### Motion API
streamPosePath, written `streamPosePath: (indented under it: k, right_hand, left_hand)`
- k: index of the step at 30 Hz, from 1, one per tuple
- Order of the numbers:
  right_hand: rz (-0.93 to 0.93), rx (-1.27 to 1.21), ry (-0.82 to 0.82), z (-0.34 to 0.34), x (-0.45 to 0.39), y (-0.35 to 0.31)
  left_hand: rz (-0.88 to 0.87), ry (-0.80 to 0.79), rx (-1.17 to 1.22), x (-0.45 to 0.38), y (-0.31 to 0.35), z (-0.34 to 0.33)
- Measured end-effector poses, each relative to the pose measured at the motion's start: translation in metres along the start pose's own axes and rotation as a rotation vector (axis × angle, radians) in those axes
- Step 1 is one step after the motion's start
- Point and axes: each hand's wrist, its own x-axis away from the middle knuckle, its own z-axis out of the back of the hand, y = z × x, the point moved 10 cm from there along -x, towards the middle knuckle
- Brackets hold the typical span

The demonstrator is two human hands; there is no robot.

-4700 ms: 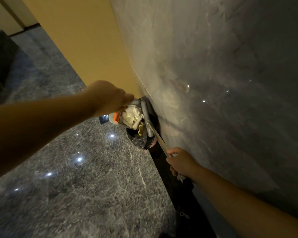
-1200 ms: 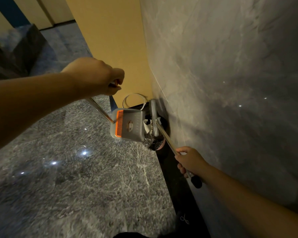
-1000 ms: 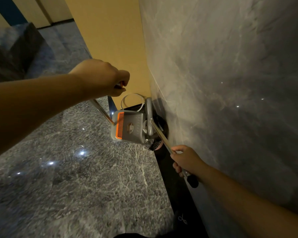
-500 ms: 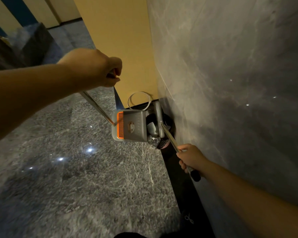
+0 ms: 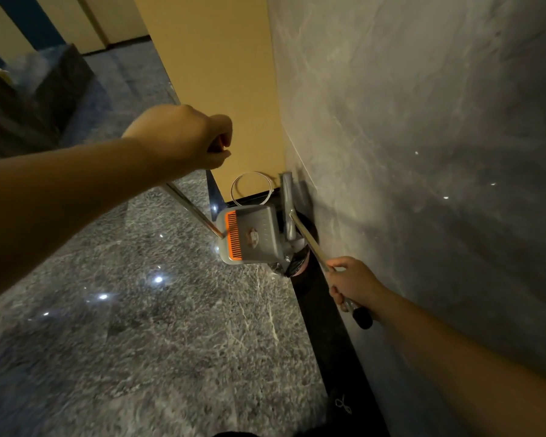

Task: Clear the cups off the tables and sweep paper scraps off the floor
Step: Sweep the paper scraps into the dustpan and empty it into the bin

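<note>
A grey dustpan with an orange comb edge hangs on a long metal handle. My left hand grips the top of that handle in a fist. The pan sits against a small bin with a black liner in the corner by the wall and hides most of it. My right hand grips the metal handle of a broom, whose grey head stands over the bin beside the wall. No paper scraps or cups show.
A grey marble wall rises on the right with a black skirting strip below it. A yellow wall closes the corner, with a white cable loop at its foot. Glossy grey stone floor spreads left. Dark furniture stands far left.
The dustpan held white paper scraps tipped over the bin 4.7 s ago; now it shows its empty grey back. Over the last second both hands and tools barely shifted.
</note>
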Motion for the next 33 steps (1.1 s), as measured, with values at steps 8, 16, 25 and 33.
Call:
streamPosePath:
  k: [8,16,25,33]
  right_hand:
    - [-0.035,0.001,0.033,0.001,0.005,0.019]
    - [-0.067,-0.039,0.043,0.007,0.007,0.024]
    - [-0.008,-0.034,0.04,-0.003,0.003,0.006]
    - [-0.043,-0.054,0.007,-0.026,0.001,0.007]
  left_hand:
    - [-0.061,-0.029,-0.058,-0.011,0.036,-0.031]
    - [-0.042,-0.011,-0.098,-0.008,0.037,-0.051]
    - [-0.037,0.114,-0.043,0.009,-0.002,-0.002]
    - [0.047,0.119,-0.05,0.035,-0.044,0.014]
